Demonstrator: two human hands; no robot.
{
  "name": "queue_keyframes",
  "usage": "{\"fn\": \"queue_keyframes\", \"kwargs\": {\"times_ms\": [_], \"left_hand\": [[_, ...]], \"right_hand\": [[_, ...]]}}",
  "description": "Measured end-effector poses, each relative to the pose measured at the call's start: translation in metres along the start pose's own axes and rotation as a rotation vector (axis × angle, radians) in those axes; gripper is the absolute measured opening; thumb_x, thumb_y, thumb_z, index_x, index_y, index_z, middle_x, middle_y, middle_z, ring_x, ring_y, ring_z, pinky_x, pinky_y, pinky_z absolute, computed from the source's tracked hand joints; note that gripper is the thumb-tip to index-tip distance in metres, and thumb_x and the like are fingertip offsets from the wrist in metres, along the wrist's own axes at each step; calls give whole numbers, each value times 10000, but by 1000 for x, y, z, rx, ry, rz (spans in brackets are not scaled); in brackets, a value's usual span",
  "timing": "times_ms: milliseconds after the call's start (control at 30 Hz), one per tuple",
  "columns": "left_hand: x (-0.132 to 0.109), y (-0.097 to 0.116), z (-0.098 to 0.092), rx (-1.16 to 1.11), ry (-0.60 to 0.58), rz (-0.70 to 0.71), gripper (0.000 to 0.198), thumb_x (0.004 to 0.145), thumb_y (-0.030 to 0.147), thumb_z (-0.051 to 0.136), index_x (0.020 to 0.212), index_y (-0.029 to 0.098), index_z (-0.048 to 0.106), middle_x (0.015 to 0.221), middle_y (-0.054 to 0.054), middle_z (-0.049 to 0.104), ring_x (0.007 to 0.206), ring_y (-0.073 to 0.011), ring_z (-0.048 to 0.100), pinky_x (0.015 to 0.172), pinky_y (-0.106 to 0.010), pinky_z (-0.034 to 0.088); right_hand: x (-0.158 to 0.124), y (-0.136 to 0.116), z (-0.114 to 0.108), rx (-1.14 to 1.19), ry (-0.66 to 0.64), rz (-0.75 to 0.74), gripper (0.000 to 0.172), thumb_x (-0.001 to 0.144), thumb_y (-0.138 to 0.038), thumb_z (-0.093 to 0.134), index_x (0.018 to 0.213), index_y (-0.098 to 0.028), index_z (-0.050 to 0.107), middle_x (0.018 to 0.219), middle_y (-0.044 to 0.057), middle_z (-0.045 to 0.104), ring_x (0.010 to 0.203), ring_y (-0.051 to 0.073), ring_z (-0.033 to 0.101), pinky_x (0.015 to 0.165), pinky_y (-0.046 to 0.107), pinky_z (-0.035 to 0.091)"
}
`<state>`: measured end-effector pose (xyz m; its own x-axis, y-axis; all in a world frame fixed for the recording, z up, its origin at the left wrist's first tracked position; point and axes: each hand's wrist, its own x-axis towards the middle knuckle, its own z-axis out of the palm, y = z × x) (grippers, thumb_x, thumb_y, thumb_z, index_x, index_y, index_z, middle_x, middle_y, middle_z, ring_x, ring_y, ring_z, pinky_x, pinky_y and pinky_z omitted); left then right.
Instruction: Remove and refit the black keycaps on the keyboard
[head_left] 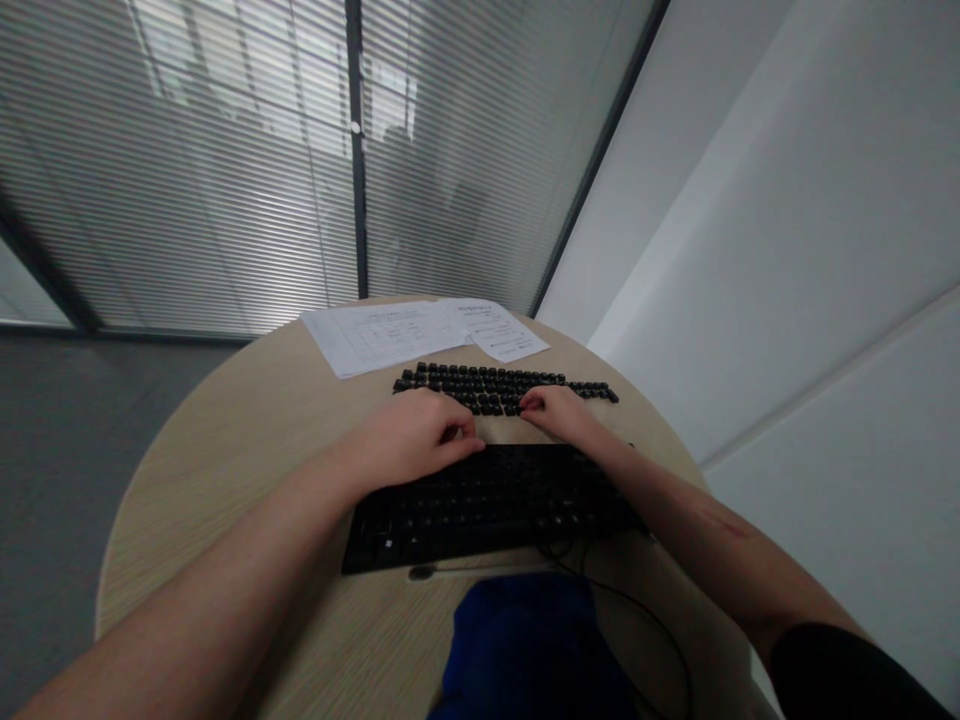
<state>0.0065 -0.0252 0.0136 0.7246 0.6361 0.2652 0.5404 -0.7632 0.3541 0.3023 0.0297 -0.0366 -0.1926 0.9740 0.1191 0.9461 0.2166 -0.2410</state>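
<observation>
A black keyboard lies on the table in front of me, its near left corner towards my body. Over its far left edge rests my left hand, fingers curled in and thumb stretched along the edge; whatever they hold, if anything, is hidden. Beyond the keyboard, loose black keycaps are laid out in several rows. At the nearest row my right hand has its thumb and fingertips pinched together on a small black keycap, partly covered by the fingers.
Printed paper sheets lie at the far side of the round wooden table. A black cable loops at the near right, next to blue cloth. A glass partition with blinds stands behind, and a white wall at right.
</observation>
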Motion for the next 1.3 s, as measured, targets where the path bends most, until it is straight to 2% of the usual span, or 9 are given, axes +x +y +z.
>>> {"fn": "queue_keyframes", "kwargs": {"times_ms": [300,433,500,567,633,833,1067,1167,1300], "left_hand": [[2,-1,1,-10,-3,6,256,948,391,599,863,232,781,770,-20,728,691,-166,636,657,-295,412],[4,-5,1,-9,-31,-28,260,950,402,598,859,231,771,756,-16,719,684,-164,626,660,-295,409],[5,-6,1,-12,-45,-36,259,952,403,596,867,230,770,768,-19,721,690,-167,626,667,-299,411],[5,-6,2,-8,-52,-38,258,952,399,595,867,230,770,773,-20,722,690,-170,626,667,-303,409],[5,-5,3,-7,-57,-35,257,949,392,593,855,229,769,761,-17,719,676,-167,622,657,-305,404],[5,-5,11,-4,-122,-77,249,939,385,598,849,227,768,766,-23,732,671,-173,637,649,-308,414],[3,-9,19,-8,-151,-70,217,934,368,611,895,242,783,821,-24,763,711,-180,672,676,-302,435],[3,-11,20,-8,-164,-59,213,939,375,609,891,251,777,810,-13,762,713,-176,674,676,-293,434],[4,-12,22,-16,-196,-55,184,923,360,629,888,256,777,808,-8,761,703,-170,666,663,-284,421]], "right_hand": [[-4,-2,-9,-4,3,16,208,876,-266,743,1078,-250,791,1045,22,822,991,230,749,877,320,545],[-29,2,-32,-14,173,-7,238,980,-300,601,1108,-220,785,1176,91,788,1116,284,705,994,394,513],[-51,2,-45,180,287,-18,366,1040,-411,485,1100,-197,775,1157,116,778,1091,277,701,986,400,522],[-76,1,-56,503,348,45,562,1070,-554,320,1132,-198,751,1010,103,771,898,241,716,857,385,566],[-97,-3,-62,733,380,74,677,1049,-654,237,1012,-218,753,903,85,737,853,227,705,817,369,571],[-127,-15,-67,984,234,114,728,987,-790,274,862,-232,726,444,-43,368,424,154,492,497,300,478],[-141,-16,-66,1218,19,-19,358,881,-590,745,987,-249,718,597,-43,613,432,116,590,408,233,469],[-139,-16,-65,1256,-33,-80,348,833,-486,833,1060,-255,705,722,-20,696,509,128,664,426,226,519],[-132,-16,-63,1229,-80,-142,369,864,-543,784,1033,-238,665,760,-1,719,570,140,696,473,240,564]]}}
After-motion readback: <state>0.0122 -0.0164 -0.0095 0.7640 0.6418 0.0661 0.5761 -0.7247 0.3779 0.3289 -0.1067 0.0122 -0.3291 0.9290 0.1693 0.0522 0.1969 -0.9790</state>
